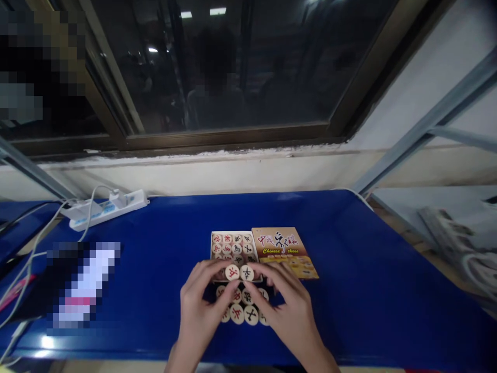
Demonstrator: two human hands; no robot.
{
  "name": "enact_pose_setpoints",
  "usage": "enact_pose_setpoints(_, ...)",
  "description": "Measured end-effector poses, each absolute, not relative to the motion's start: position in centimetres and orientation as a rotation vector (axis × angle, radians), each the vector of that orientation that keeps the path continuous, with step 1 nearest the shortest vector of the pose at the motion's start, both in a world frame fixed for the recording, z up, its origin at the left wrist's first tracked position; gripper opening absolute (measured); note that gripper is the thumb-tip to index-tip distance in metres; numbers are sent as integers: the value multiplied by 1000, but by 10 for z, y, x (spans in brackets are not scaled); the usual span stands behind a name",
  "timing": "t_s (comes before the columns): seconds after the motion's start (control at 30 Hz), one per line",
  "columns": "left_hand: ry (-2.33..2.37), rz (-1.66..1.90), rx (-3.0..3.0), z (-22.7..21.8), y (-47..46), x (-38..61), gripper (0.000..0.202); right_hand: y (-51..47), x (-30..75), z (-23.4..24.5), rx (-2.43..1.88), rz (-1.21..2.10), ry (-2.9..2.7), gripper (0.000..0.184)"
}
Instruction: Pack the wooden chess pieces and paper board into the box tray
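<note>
My left hand [204,292] pinches a round wooden Chinese chess piece with a red character [232,272] between thumb and fingers. Beside it, touching or nearly so, my right hand [285,295] grips a piece with a black character [247,273]. Both pieces are held above the near edge of an open white box [213,248], where rows of red and black pieces [237,248] lie. Closer to me, two rows of loose pieces [251,314] rest on the table, partly hidden by my thumbs. The box lid [281,241], printed "Chinese chess", lies against the box's right side.
The blue table [349,290] carries a white power strip [108,210] with cables at the back left. A pixelated bright panel [83,285] lies at the left. A dark window and metal frame bars [419,129] stand behind and at the right.
</note>
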State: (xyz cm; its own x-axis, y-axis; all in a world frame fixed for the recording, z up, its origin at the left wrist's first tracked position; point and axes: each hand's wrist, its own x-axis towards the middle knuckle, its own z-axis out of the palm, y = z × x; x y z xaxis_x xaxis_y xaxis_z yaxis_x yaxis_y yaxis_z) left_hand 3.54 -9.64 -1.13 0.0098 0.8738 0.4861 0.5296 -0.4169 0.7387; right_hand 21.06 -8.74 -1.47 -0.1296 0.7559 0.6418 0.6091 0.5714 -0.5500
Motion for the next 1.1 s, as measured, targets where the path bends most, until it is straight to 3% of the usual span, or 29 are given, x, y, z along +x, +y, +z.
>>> enact_pose_setpoints(0.27,1504,1328,2030,-16,-102,32,30,-93,213,-23,-1096,208,-1885,33)
enact_pose_setpoints(0.53,1770,1410,1868,-16,-100,18,15,-92,220,-28,-1213,82,-1704,27)
enact_pose_setpoints(0.7,1820,1241,1997,-26,-94,9,12,-89,222,-32,-1290,18,-1740,22)
enact_pose_setpoints(1.1,1694,1072,2120,-28,-94,14,20,-92,220,-33,-1206,75,-1992,32)
